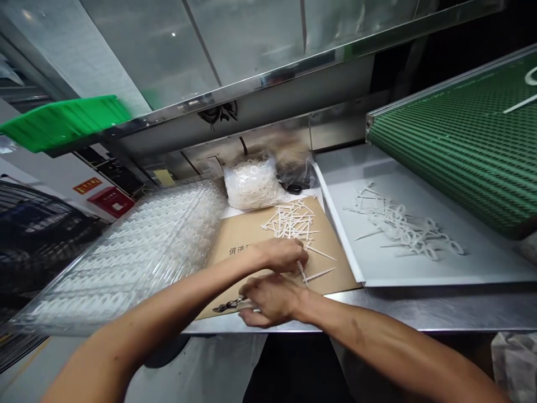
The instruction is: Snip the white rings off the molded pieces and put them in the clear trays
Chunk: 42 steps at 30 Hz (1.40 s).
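My left hand point(287, 255) is closed over the brown cardboard sheet point(251, 224), with a white plastic piece point(301, 271) sticking out from its fingertips. Just below and nearer to me, my right hand point(272, 299) curls its thumb and fingers around the end of a small dark hand tool point(227, 305), perhaps nippers. Its grip is partly hidden. Beyond my left hand lies a loose heap of thin white plastic pieces point(293, 219). Another thin white piece point(321, 274) rests to its right on the cardboard.
Stacked clear trays point(126, 252) of white parts stand at left. A clear bag point(254, 183) of pale parts sits behind. On the right, a raised-edge tray point(470, 268) holds white looped parts point(411, 226), below a green conveyor belt point(461, 134). A green bin point(71, 120) rests upper left.
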### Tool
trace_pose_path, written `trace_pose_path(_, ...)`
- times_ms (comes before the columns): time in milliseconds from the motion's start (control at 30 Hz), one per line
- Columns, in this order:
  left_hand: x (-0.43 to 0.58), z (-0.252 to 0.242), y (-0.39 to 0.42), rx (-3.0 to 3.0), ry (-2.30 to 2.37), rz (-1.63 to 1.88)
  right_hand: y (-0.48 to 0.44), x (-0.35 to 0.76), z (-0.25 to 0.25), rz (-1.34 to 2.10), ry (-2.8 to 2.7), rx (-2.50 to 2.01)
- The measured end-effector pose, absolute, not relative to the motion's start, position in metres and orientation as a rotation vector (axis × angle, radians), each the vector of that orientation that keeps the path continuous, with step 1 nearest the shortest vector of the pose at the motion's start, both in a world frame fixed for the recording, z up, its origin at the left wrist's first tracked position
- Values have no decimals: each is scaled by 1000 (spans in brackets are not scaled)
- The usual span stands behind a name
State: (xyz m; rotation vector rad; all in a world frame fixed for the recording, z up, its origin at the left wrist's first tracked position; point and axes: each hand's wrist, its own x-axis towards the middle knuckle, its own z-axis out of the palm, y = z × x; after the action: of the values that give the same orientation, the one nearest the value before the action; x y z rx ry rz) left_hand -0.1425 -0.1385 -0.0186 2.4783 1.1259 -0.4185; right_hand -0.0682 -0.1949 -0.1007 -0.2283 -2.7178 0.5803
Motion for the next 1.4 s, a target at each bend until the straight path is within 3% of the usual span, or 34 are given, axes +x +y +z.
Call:
trace_pose_path(233,-175,-17,-138,2392,1221,-266,-196,-68,-98,478,-2725,-196)
trace_pose_path(367,-224,-16,-147,2136,1360,107,-200,-70,-99,418,-2718,-179)
trace_pose_path(533,-272,-57,-177,2173,1874,476,-200,-71,-102,373,-2700,-142)
trace_pose_path(767,-274,-103,-214,2229,1941,588,-194,-73,-109,402,-2669,-154)
trace_pose_path(1067,-284,-115,-211,2200,1859,782,-179,-71,-111,605,-2540,-355)
trace_pose_path(1267,-278,-92,-206,2032,1898,1113,-173,-68,-103,804,-2392,-560)
trace_pose_path(1400,-274,-83,-194,2020,1883,1347,-167,-66,-96,1124,-2211,-679)
